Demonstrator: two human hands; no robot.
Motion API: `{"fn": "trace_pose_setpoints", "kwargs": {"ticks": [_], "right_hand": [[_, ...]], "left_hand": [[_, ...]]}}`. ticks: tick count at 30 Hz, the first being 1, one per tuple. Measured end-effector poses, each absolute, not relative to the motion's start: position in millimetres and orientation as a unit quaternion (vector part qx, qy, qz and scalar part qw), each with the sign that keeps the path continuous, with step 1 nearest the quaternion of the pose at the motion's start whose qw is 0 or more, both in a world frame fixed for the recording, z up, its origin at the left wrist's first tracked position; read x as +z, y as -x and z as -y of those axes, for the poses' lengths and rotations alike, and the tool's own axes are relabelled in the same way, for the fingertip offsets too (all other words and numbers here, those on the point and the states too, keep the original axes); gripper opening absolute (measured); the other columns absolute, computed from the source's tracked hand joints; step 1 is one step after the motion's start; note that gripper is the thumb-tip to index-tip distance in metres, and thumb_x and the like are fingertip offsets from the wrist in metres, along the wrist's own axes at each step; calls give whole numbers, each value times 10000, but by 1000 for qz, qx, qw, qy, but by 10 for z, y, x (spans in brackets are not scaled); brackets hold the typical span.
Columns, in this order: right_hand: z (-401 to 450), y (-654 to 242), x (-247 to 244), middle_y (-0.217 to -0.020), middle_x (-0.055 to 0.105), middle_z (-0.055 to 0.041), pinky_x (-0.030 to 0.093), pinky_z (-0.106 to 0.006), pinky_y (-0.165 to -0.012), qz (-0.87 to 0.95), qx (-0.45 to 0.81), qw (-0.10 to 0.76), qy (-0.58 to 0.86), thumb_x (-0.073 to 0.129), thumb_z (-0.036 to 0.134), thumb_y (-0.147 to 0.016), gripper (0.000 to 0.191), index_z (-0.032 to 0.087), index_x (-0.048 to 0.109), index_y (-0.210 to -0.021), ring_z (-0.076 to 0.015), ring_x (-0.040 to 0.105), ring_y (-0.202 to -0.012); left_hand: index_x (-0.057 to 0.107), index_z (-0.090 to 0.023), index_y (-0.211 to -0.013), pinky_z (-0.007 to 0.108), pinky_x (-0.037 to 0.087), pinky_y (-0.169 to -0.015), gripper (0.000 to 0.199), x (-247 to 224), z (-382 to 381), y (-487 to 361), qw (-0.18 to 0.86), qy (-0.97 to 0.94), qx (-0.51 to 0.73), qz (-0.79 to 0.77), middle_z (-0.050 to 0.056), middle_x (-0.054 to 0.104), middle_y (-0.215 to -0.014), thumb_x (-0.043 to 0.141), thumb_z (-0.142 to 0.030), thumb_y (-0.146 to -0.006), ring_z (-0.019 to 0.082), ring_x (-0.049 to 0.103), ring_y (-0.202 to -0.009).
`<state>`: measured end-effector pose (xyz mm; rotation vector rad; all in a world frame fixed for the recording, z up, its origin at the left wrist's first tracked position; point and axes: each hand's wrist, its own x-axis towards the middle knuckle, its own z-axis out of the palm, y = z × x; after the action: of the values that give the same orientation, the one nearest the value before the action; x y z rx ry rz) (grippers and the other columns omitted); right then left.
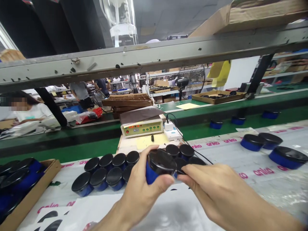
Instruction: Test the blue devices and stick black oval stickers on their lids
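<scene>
In my left hand is a round blue part with a glossy black top, held by its sides between thumb and fingers and tilted a little towards me. My right hand is closed in a pinch beside its right edge; whatever is between those fingertips is too small or hidden to make out. Behind both hands, similar blue parts with black tops stand in rows on the printed plastic sheeting. White sheets with black shapes lie in front, at the lower left.
A cardboard tray at left holds more such parts. Several stand at right and on the green conveyor. A control box and a cable sit behind. A metal shelf beam crosses overhead. A person sits across at left.
</scene>
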<state>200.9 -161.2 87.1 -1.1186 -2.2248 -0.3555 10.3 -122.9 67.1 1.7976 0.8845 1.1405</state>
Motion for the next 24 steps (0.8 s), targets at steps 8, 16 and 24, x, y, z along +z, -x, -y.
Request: {"fn": "trace_pose_setpoints", "kwargs": {"ticks": [8, 16, 24], "right_hand": [[1564, -2053, 638, -787, 642, 24, 424, -230, -576, 814, 86, 337, 465, 378, 160, -941, 148, 249, 492, -909, -135, 628, -687], [1563, -2051, 568, -734, 574, 1, 446, -232, -547, 831, 20, 412, 374, 335, 112, -917, 171, 227, 443, -853, -141, 590, -629], [1579, -2031, 489, -801, 602, -10, 464, -231, -560, 846, 35, 395, 356, 418, 125, -906, 113, 220, 448, -959, -136, 602, -663]], "left_hand": [[302, -218, -1380, 365, 459, -962, 691, 658, 1280, -94, 15, -853, 428, -299, 123, 421, -1243, 592, -490, -814, 256, 468, -1184], [560, -172, -1099, 461, 437, -1034, 349, 743, 1439, -164, -244, -837, 462, -162, 52, 349, -988, 610, -36, -782, 245, 451, -1162], [607, -179, -942, 414, 468, -1019, 229, 860, 1485, -191, -248, -843, 451, -156, 29, 384, -942, 550, -10, -798, 113, 541, -857]]}}
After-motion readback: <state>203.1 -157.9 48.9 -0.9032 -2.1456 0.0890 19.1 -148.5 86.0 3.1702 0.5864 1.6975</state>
